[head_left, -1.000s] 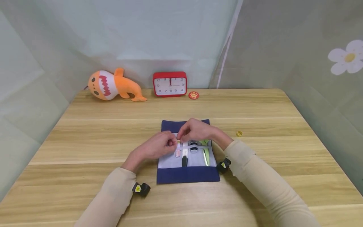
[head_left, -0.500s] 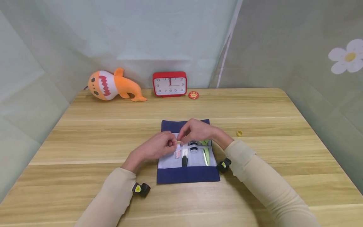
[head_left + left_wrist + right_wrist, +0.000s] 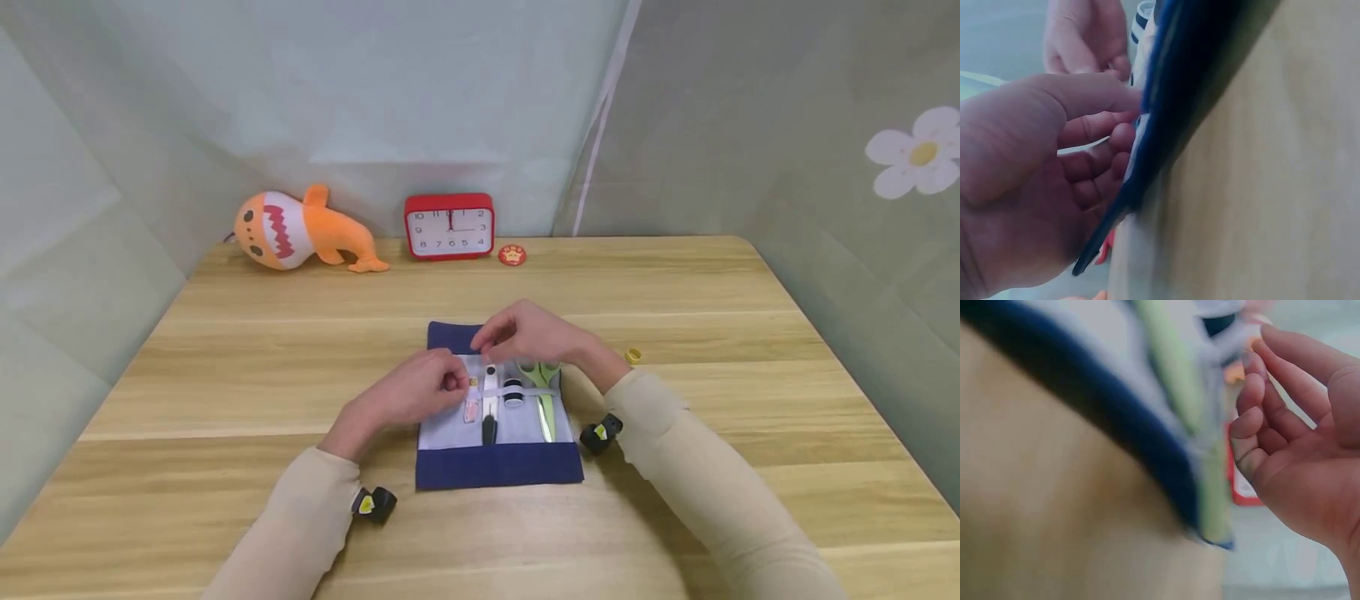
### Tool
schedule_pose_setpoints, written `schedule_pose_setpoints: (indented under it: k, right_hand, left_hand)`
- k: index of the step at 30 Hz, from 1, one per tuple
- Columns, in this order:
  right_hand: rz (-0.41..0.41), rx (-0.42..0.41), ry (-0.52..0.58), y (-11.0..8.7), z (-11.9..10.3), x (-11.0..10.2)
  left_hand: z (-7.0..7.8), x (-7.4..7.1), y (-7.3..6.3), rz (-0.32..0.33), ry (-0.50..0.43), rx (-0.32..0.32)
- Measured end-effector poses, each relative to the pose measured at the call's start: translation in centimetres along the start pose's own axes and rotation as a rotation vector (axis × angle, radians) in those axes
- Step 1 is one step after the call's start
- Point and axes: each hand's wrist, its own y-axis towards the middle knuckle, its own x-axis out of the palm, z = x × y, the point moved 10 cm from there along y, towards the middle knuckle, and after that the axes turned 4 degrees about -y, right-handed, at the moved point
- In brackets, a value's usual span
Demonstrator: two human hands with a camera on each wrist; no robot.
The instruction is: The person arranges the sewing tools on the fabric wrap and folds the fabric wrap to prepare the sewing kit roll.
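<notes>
Around the middle of the table (image 3: 225, 400), a navy-edged cloth kit (image 3: 498, 467) lies open. Left hand (image 3: 420, 385): over the kit's left edge, fingers curled inward, thumb tip at the cloth in the left-wrist view; whether it grips anything, cannot tell. Right hand (image 3: 536, 333): over the kit's back part, fingers loosely bent, no object visible in its grasp. Under a pale strap (image 3: 531, 391), left to right: pink-marked item (image 3: 471, 411), just beside the left fingertips; black-handled tool (image 3: 490, 427); thread spool (image 3: 513, 392); green scissors (image 3: 546, 408), loops toward the table's back edge. Gold ring (image 3: 633, 357): right of the kit, toward the table's right edge. Along the back edge: orange plush (image 3: 341, 229) near the left corner, red clock (image 3: 450, 233), round badge (image 3: 512, 255).
</notes>
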Motion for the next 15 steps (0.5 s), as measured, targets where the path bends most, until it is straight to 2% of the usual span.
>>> schedule_pose_setpoints:
  k: [4,7,11,15]
  right_hand:
    - [0.154,0.024,0.016,-1.8,-0.1,-3.8]
    - [0.257,0.067,0.016,-4.1,0.7,-6.7]
    - [0.366,0.155,0.029,-7.8,3.1,-9.6]
    - [0.421,0.234,0.009,-11.0,5.7,-11.3]
  left_hand:
    - [-0.4,-0.2,-0.3,-0.021,0.019,-0.041]
    - [-0.6,-0.3,-0.4,-0.048,0.023,-0.07]
    - [-1.0,-0.5,-0.6,-0.07,0.036,-0.089]
    - [-1.5,-0.6,-0.8,-0.076,0.046,-0.104]
